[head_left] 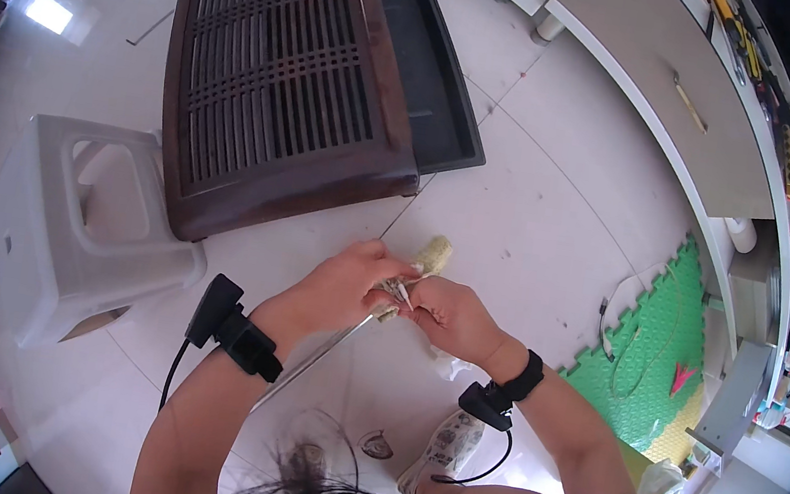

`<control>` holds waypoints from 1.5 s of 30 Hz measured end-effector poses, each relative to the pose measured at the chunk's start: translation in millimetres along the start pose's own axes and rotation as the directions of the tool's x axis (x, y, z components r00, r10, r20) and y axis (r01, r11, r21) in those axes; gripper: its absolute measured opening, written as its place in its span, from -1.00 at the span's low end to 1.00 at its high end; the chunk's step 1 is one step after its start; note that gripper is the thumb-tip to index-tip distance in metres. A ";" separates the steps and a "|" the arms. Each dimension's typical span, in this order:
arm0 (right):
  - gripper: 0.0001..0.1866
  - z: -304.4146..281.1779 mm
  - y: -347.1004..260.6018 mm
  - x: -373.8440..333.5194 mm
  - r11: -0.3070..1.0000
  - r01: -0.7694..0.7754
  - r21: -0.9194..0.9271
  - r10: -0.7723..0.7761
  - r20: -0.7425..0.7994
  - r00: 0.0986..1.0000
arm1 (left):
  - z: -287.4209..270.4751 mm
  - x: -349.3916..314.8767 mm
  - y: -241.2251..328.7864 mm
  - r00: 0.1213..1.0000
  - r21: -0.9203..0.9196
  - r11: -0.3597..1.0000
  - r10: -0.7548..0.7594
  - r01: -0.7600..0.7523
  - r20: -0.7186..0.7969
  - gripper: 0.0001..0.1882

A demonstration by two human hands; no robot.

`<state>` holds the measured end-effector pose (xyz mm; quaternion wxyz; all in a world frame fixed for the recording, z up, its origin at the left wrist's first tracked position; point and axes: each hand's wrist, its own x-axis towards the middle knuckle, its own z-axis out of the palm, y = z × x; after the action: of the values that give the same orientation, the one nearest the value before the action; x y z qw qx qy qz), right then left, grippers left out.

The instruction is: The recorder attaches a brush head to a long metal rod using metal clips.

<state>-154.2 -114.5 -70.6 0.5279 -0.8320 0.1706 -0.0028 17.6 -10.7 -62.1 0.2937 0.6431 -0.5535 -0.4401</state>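
Observation:
Both hands meet in front of me, above the tiled floor. My left hand [349,286] is closed around a pale yellow, fuzzy roller [436,253], whose far end sticks out past the fingers. A thin metal rod [313,360] slants from under that hand down toward my left forearm. Fingers of my right hand [454,318] are pinched together at a small white pointed piece [403,295], touching the left fingertips. The fingers partly hide the roller's middle, so how the rod joins it cannot be seen.
A dark brown slatted wooden panel [270,199] and a black tray [460,145] lie ahead. At left stands a white plastic stool [44,228]. Green foam mats [650,334] with a cable on them lie right, beside a drawer cabinet [659,92] with tools on top.

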 end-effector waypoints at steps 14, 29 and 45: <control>-0.86 6.7 19.1 -4.1 0.443 -0.438 0.782 0.434 0.241 0.868 | -4.7 -11.3 21.8 0.987 0.383 0.916 0.064 -0.117 0.148 -0.87; -0.84 -2.3 -10.5 3.8 0.983 -0.111 0.149 0.138 -0.187 0.973 | 46.6 6.3 -27.9 0.979 -0.271 0.962 -0.019 -0.037 -0.202 -0.83; -0.83 -7.2 12.0 5.9 0.961 0.080 -0.264 -0.157 -0.286 0.945 | 57.9 16.0 -30.4 0.968 -0.828 0.525 -0.236 0.199 0.084 -0.84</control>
<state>-153.4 -127.2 -79.0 0.3855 -0.8900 0.1982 -0.1415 -20.3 -13.4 -117.7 0.5154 0.5005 -0.1899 -0.6692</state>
